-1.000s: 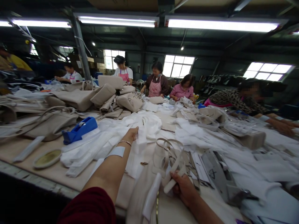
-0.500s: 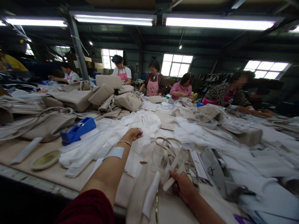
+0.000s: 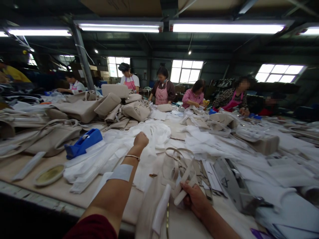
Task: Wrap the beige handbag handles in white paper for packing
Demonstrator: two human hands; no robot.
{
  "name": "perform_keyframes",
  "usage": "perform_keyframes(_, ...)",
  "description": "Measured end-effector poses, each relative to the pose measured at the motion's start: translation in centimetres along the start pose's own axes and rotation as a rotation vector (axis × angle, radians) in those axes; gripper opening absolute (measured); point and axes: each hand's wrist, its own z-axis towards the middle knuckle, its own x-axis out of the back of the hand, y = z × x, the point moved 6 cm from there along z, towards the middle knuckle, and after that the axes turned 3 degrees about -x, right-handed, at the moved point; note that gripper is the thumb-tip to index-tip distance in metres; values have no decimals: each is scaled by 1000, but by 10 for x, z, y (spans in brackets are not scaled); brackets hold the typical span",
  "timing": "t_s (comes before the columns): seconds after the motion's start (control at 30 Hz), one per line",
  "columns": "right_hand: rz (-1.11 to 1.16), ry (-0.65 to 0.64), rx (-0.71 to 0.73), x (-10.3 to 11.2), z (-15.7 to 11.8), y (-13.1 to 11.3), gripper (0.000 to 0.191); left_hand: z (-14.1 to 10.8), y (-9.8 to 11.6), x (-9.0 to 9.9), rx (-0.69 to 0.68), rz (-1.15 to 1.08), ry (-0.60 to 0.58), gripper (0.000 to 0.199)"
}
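Observation:
My left hand (image 3: 141, 140) reaches far over the table and is closed on a sheet of white tissue paper (image 3: 149, 156) from a heap of white paper (image 3: 159, 131). A thin bracelet and a pale bandage sit on that forearm. Close to me, my right hand (image 3: 195, 199) grips the rolled beige handles (image 3: 183, 189) of a beige bag (image 3: 149, 209) lying flat at the table's near edge. The bag's looped straps (image 3: 178, 156) curl up just beyond that hand.
A blue tape dispenser (image 3: 83, 142) and a round dish (image 3: 49, 175) lie at the left. Beige handbags (image 3: 112, 104) are piled at the back left. White wrapping and grey cards (image 3: 224, 176) cover the right. Several people in aprons (image 3: 163, 89) work along the far side.
My left hand has closed on the white paper and drawn it up a little. My right hand has kept its hold on the bag handles. A person at the right has straightened up.

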Motion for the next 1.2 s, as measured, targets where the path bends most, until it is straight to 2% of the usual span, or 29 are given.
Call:
perform_keyframes(0.1, 6, 1, -1, -1, 0, 0, 48, -14, 20, 12, -106, 25, 77, 16)
perform_keyframes(0.17, 25, 2, 0, 0, 1, 2, 48, -28, 31, 13, -143, 15, 72, 7)
perform_keyframes(0.23, 61, -11, -13, 1, 3, 4, 47, -47, 40, 12, -159, -14, 38, 15)
perform_keyframes(0.33, 224, -21, -36, 5, 3, -3, 42, -88, 48, 15, -195, -64, -16, 24)
perform_keyframes(0.47, 445, -79, 3, 8, -9, -42, 28, -155, 43, 25, -242, -68, -86, 31)
perform_keyframes(0.53, 418, -209, -9, -3, -21, -65, 27, -186, 34, 25, -167, -113, -195, 50)
perform_keyframes(0.6, 344, -371, -70, -24, -36, -79, 30, -214, 26, 22, -73, -154, -319, 64)
perform_keyframes(0.7, 274, -580, -190, -63, -55, -79, 31, -249, 21, 19, -7, -171, -474, 69)
perform_keyframes(0.77, 272, -645, -236, -86, -61, -71, 30, -270, 21, 16, 15, -196, -591, 62)
perform_keyframes(0.83, 310, -635, -226, -100, -61, -65, 27, -287, 21, 17, 35, -209, -707, 41)
perform_keyframes(0.9, 376, -565, -178, -103, -54, -66, 24, -301, 20, 23, 41, -164, -800, 20)
perform_keyframes(0.97, 429, -485, -138, -99, -46, -72, 22, -308, 12, 35, 56, -60, -864, 14)
perform_keyframes(1.1, 447, -348, -85, -81, -31, -89, 19, -312, -26, 74, 129, 261, -900, 4)
perform_keyframes(1.2, 470, -270, -62, -70, -26, -94, 20, -312, -64, 107, 180, 490, -883, 14)
